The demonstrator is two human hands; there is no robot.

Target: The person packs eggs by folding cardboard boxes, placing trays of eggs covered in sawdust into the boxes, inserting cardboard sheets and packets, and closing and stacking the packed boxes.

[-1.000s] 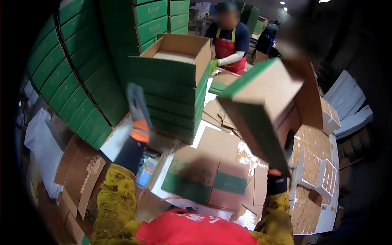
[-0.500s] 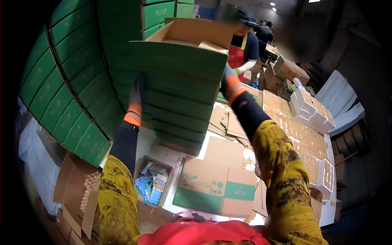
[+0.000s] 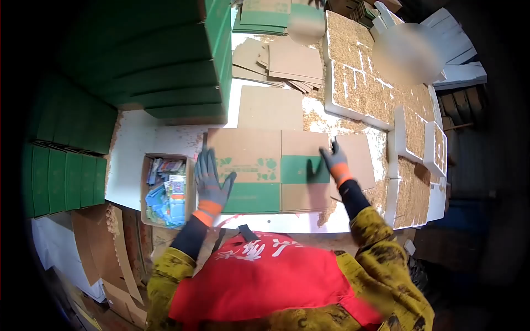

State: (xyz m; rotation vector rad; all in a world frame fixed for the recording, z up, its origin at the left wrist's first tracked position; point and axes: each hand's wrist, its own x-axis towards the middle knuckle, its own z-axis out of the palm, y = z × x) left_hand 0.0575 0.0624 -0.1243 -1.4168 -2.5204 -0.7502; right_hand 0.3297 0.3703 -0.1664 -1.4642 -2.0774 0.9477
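Note:
A flattened cardboard carton (image 3: pixel 245 144) with green bands and printed green marks lies on the white table in front of me. My left hand (image 3: pixel 212 181), in a grey glove with an orange cuff, is spread over the carton's left edge. At its right end is my right hand (image 3: pixel 335 161), gloved the same way, with its fingers apart and a shadow falling on the green band. Whether its fingertips touch the carton I cannot tell. Neither hand grips anything.
Stacked green boxes (image 3: pixel 165 66) rise at the left. Beside my left hand stands a small open box (image 3: pixel 144 193) of coloured packets. Loose cardboard sheets (image 3: pixel 295 60) lie farther back. White trays (image 3: pixel 361 114) with a tan, crumbly filling cover the right side.
Both hands have come down from the sides of the raised green stack to the flattened carton. The view has tilted down, and the stack now stands at the left.

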